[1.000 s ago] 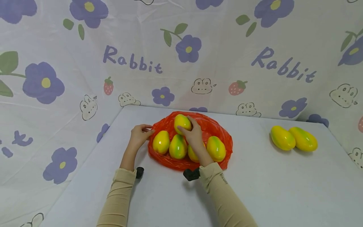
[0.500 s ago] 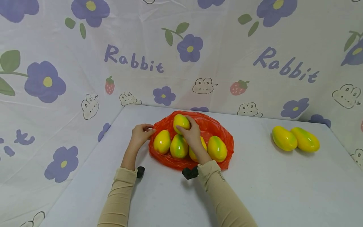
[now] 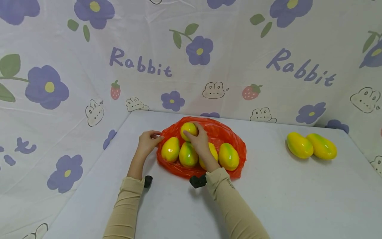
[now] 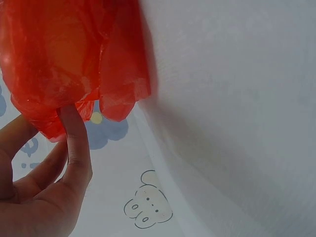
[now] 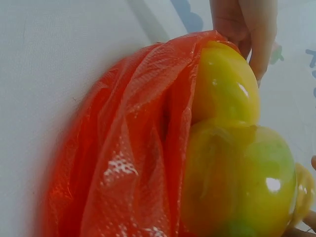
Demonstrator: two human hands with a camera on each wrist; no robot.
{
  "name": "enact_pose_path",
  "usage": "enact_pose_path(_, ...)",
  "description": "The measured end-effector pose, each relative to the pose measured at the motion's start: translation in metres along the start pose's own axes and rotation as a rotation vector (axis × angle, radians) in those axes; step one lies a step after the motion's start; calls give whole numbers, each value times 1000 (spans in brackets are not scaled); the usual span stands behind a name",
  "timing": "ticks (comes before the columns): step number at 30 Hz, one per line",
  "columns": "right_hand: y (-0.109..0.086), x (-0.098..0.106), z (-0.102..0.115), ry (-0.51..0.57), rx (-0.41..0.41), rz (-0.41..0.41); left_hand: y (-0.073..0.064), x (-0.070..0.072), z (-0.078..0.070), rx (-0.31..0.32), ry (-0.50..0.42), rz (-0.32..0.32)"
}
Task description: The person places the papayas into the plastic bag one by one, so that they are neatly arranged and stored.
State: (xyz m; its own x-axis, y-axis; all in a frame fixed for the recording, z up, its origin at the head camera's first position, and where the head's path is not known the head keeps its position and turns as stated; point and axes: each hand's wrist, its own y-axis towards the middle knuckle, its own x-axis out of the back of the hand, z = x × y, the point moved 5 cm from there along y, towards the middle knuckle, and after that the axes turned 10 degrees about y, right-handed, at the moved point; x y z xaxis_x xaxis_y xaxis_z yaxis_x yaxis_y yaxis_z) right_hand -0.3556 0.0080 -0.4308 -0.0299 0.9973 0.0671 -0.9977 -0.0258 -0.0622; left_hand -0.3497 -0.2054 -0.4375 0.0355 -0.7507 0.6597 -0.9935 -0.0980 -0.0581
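A red plastic bag lies spread with its mouth up, several glossy yellow-green mangoes lined along its near side. My left hand pinches the bag's left rim; the left wrist view shows a finger and the thumb at the plastic. Above the row, toward the back of the bag, my right hand grips another mango between thumb and fingers. My right forearm partly hides one mango in the row. In the right wrist view, mangoes bulge beside the red plastic, and only bits of the right hand show at the edge.
Two more mangoes lie side by side at the right of the white table. A white cloth with flowers and rabbits stands behind. Black wrist-worn devices sit at both cuffs.
The mango in my right hand has shifted slightly left and tipped, its outline now rounder. My left hand has stayed on the bag's rim.
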Motion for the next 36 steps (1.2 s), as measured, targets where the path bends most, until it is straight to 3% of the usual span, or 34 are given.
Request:
enact_pose_path(10,1,-7,-5,-21,-10,47,2,0,1,-1,-5,1)
enact_pose_path(28,-5,-5,-1,-33,-15,47,5,-2,5,-1,-16,9)
enact_pose_path(36,-8,1,15,-15,69,46,1,1,0,-9,-25,3)
